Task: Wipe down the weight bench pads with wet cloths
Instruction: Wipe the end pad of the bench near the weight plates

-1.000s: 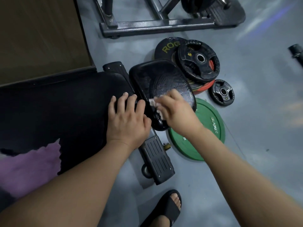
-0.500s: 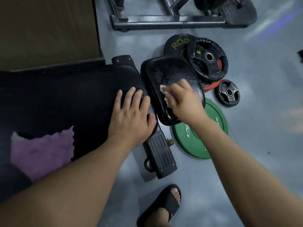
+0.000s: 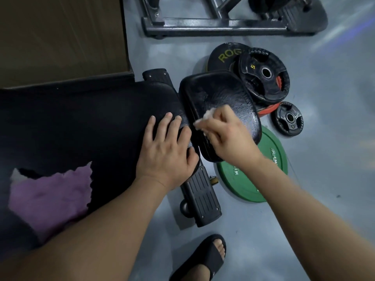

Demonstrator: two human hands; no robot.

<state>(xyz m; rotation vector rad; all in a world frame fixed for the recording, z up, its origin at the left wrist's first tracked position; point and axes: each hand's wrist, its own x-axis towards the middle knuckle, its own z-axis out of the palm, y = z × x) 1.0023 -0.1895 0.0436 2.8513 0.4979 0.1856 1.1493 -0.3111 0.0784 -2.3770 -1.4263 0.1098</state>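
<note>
Clutching cloth (image 3: pixel 209 114), right hand (image 3: pixel 229 138); left (image 3: pixel 168 154) flat

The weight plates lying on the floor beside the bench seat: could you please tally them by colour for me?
Black: 3 (large black plate, black plate marked 5, small black plate)
Red: 1 (red plate, mostly hidden under the stack)
Green: 1 (green plate)
Total: 5

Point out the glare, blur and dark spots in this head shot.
Head view: dim overall; glare sheens the seat pad beside the right hand, whose white cloth is smeared with motion; the back pad under the left hand reads as flat black; streaky reflections cross the floor at upper right.
</note>
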